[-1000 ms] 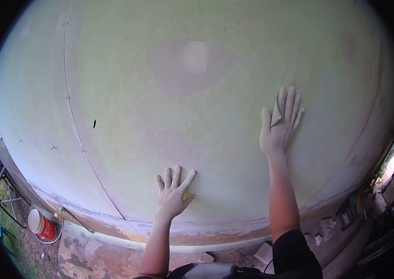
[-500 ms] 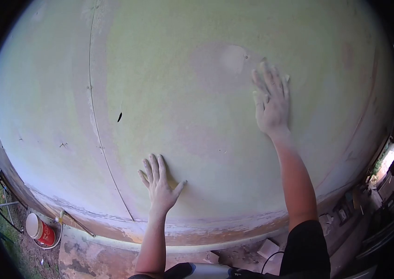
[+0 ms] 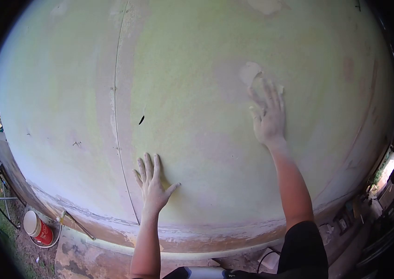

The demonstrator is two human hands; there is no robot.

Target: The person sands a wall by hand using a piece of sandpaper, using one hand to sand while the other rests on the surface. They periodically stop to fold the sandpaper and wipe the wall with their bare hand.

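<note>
- The left hand spreads against the wall, near its lower edge.
- The right hand lies higher, slightly splayed; a pale sheet peeks out alongside, its grip I can't tell.

Reaches forward on both sides. Holds left hand near seven o'clock, pale with dust, with fingers fanned toward twelve and thumb stretched toward two, above a nearly upright left forearm. Holds right hand higher, near two o'clock, blurred, with fingers extended between eleven and twelve; slants right forearm from four o'clock toward eleven.
</note>
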